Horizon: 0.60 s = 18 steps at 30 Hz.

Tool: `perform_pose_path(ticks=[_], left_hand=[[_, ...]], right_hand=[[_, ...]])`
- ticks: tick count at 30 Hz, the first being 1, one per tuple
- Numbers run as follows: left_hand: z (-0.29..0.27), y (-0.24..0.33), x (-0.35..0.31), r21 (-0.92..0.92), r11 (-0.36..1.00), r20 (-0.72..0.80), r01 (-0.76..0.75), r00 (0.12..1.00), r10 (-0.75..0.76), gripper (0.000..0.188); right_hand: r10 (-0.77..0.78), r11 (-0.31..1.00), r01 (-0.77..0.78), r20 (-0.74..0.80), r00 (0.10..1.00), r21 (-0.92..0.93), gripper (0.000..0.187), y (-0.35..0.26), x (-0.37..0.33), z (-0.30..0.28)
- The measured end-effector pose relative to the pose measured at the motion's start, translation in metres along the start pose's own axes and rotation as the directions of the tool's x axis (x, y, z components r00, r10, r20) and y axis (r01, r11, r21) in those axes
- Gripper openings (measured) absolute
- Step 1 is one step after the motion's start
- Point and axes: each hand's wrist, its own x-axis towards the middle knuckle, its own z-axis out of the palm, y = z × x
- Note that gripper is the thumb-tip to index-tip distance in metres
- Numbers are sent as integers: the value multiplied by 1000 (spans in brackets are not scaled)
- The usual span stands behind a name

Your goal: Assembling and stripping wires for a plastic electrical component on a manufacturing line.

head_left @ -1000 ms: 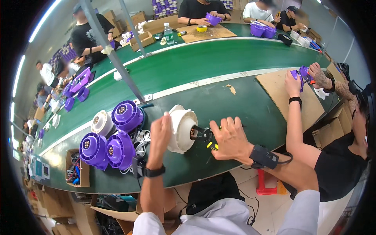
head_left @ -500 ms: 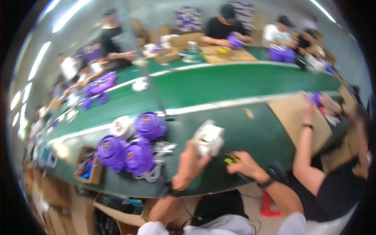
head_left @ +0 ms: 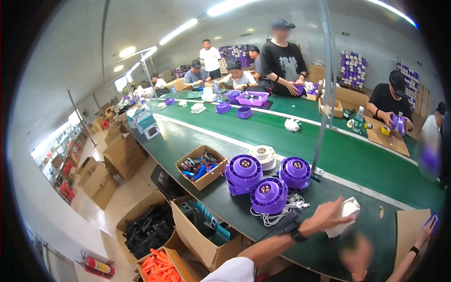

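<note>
My left hand (head_left: 324,219) grips a white plastic housing (head_left: 348,211) above the green bench, fingers along its upper side and thumb beneath. Just below it is my right hand (head_left: 356,256), too blurred to show its fingers. A dark smear lies at that hand's upper end; I cannot make out what it is. To the left of my left forearm stand several round purple housings (head_left: 269,196) with copper-coloured contacts in their tops. A similar white one (head_left: 262,157) sits behind them. A coiled white cable (head_left: 280,212) lies at their base, beside my left forearm.
A cardboard box of wires (head_left: 201,167) stands left of the housings. A metal post (head_left: 324,98) rises by the green conveyor (head_left: 263,127). Boxes of black parts (head_left: 150,228) and orange parts (head_left: 159,268) stand below the bench. A co-worker's hand (head_left: 426,233) is at far right.
The view has swung left, showing more floor and boxes. My left hand still holds the white housing. My right hand, which held a yellow-and-black tool, is now blurred.
</note>
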Motion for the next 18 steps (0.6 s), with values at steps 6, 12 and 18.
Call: perform_pose_path(ticks=[6,12,18], left_hand=[[51,-12,-27,-486,858,-141,-166,984,110,69],[13,-13,0,-304,942,39,-141,986,160,53],[26,-10,4,-200,961,-9,-192,981,194,53]], right_hand=[[183,497,-534,519,835,684,45,29,8,-2],[182,900,-262,246,952,349,60,-3,0,-11],[206,964,-244,277,938,110,69,-8,-9,-22]])
